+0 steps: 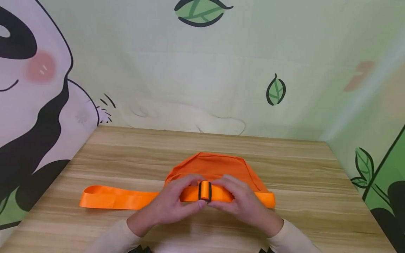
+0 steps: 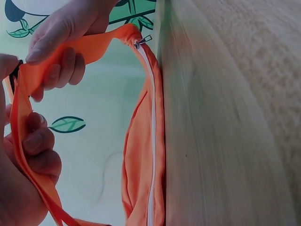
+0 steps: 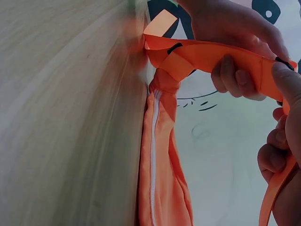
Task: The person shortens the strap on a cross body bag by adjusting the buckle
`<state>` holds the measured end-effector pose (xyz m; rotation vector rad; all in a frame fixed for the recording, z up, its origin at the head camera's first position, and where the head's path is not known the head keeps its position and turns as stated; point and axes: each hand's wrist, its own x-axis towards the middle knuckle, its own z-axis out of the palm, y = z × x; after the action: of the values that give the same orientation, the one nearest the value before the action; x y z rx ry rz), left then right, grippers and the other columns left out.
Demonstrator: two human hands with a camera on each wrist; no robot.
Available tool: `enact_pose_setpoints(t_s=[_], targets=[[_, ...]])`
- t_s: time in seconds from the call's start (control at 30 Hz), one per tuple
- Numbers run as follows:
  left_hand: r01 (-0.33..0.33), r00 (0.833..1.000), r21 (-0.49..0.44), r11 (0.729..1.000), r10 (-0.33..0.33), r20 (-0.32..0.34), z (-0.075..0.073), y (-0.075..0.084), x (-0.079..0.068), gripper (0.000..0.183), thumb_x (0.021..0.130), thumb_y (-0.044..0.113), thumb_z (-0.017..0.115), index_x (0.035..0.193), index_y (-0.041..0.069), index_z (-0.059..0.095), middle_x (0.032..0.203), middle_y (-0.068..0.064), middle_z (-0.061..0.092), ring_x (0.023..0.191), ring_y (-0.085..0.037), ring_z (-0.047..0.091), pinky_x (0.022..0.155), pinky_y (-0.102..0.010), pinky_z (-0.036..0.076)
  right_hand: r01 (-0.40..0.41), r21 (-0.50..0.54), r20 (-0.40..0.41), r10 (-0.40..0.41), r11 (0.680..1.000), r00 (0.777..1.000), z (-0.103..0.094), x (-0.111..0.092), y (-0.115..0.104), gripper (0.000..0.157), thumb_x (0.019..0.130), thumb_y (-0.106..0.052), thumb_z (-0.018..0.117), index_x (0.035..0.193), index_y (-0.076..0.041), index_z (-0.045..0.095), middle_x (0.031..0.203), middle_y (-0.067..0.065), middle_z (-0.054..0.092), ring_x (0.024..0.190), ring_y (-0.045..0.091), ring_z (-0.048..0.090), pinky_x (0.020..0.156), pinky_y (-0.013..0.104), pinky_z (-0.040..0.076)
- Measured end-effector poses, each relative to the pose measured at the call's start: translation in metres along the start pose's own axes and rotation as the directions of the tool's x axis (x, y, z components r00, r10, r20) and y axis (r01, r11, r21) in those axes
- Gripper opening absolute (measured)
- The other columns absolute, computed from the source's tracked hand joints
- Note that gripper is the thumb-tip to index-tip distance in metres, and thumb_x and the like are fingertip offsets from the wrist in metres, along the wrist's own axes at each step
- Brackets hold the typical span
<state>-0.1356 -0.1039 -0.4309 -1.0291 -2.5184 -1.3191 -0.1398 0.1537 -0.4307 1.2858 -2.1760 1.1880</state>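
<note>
An orange waist bag (image 1: 218,165) stands on the table, its white zipper (image 2: 153,117) running along the side near the tabletop. Its orange strap (image 1: 117,198) is raised in front of the bag and loops out to the left. A black buckle (image 1: 200,191) with the strap threaded through it sits between both hands. My left hand (image 1: 172,207) grips the strap just left of this buckle, thumb at its lower edge. From the other side, my right hand (image 1: 245,203) pinches the strap close to the buckle. The right wrist view shows another black slider (image 3: 175,48) near one bag end.
The wood-grain table (image 1: 316,175) runs back to a pale green wall (image 1: 190,70) printed with leaves. A printed panda (image 1: 47,95) covers the left side wall. A metal zipper pull (image 2: 144,42) sticks out at one end of the bag.
</note>
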Motion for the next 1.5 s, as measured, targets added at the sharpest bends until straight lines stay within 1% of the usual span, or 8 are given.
enact_pose_setpoints(t_s=[0.13,0.27,0.4,0.57,0.77,1.13,1.27,1.5], targets=[[0.004,1.0,-0.021,1.0,-0.004,-0.017,0.0,0.0,0.001,0.04,0.095,0.031,0.082,0.13,0.02,0.067,0.113,0.007,0.074,0.096,-0.008,0.064,0.083,-0.028,0.056,-0.018,-0.031,0.011,0.019,0.999,1.0,0.0,0.002,-0.003,0.045,0.087,-0.018,0.091,0.126,-0.008,0.071,0.1,0.002,0.067,0.081,0.009,0.058,0.068,0.015,0.053],[-0.011,0.999,-0.088,0.996,0.007,-0.049,-0.002,-0.004,0.0,0.037,0.096,0.022,0.081,0.13,0.015,0.068,0.115,0.0,0.076,0.094,-0.009,0.065,0.08,-0.027,0.059,-0.099,-0.072,0.039,0.102,0.993,0.994,-0.003,-0.001,-0.004,0.045,0.09,-0.021,0.09,0.129,-0.011,0.071,0.11,0.001,0.072,0.088,0.009,0.062,0.073,0.02,0.056],[-0.009,0.995,-0.131,0.991,-0.003,-0.096,-0.007,-0.007,-0.002,0.038,0.095,0.014,0.08,0.131,0.013,0.067,0.108,-0.005,0.075,0.09,-0.01,0.065,0.076,-0.027,0.059,-0.175,-0.127,0.03,0.18,0.976,0.983,-0.01,-0.008,0.0,0.045,0.089,-0.021,0.091,0.129,-0.014,0.071,0.117,-0.002,0.073,0.095,0.009,0.063,0.08,0.025,0.057],[-0.006,0.994,-0.154,0.988,-0.01,-0.107,-0.012,-0.009,-0.003,0.038,0.096,0.01,0.079,0.131,0.013,0.065,0.106,-0.006,0.073,0.089,-0.01,0.065,0.076,-0.027,0.059,-0.119,-0.14,0.003,0.121,0.983,0.993,-0.015,-0.014,0.008,0.041,0.092,-0.024,0.088,0.127,-0.011,0.071,0.107,-0.001,0.07,0.088,0.007,0.059,0.074,0.021,0.053],[-0.033,0.995,-0.195,0.98,0.014,-0.099,-0.007,-0.012,-0.003,0.04,0.096,0.005,0.077,0.132,0.011,0.061,0.109,-0.008,0.074,0.094,-0.012,0.066,0.082,-0.027,0.059,-0.048,-0.112,-0.025,0.046,0.993,0.999,-0.013,-0.012,0.009,0.039,0.097,-0.028,0.084,0.128,-0.011,0.07,0.106,0.0,0.069,0.086,0.008,0.058,0.074,0.016,0.05],[-0.123,0.988,-0.142,0.982,0.108,-0.109,-0.003,-0.015,0.0,0.043,0.093,0.008,0.081,0.131,0.012,0.061,0.103,-0.003,0.074,0.09,-0.01,0.063,0.074,-0.026,0.055,-0.098,-0.043,0.009,0.099,0.994,0.995,-0.003,-0.006,0.002,0.036,0.097,-0.022,0.083,0.129,-0.012,0.069,0.113,0.001,0.071,0.089,0.008,0.06,0.073,0.021,0.054],[-0.108,0.992,-0.122,0.987,0.099,-0.081,-0.002,-0.012,0.001,0.043,0.093,0.013,0.083,0.131,0.014,0.063,0.108,-0.001,0.075,0.093,-0.01,0.063,0.078,-0.026,0.056,-0.097,-0.036,0.029,0.098,0.995,0.995,-0.001,-0.001,-0.002,0.038,0.096,-0.023,0.084,0.13,-0.013,0.069,0.115,0.0,0.072,0.089,0.007,0.06,0.072,0.018,0.054],[-0.062,0.998,-0.106,0.992,0.059,-0.029,0.0,-0.006,0.004,0.045,0.092,0.021,0.086,0.132,0.018,0.065,0.115,0.002,0.072,0.096,-0.01,0.062,0.082,-0.027,0.057,-0.018,-0.064,0.036,0.02,0.998,0.999,0.003,0.007,-0.003,0.039,0.094,-0.022,0.086,0.126,-0.006,0.07,0.108,0.004,0.071,0.086,0.011,0.063,0.075,0.018,0.056]])
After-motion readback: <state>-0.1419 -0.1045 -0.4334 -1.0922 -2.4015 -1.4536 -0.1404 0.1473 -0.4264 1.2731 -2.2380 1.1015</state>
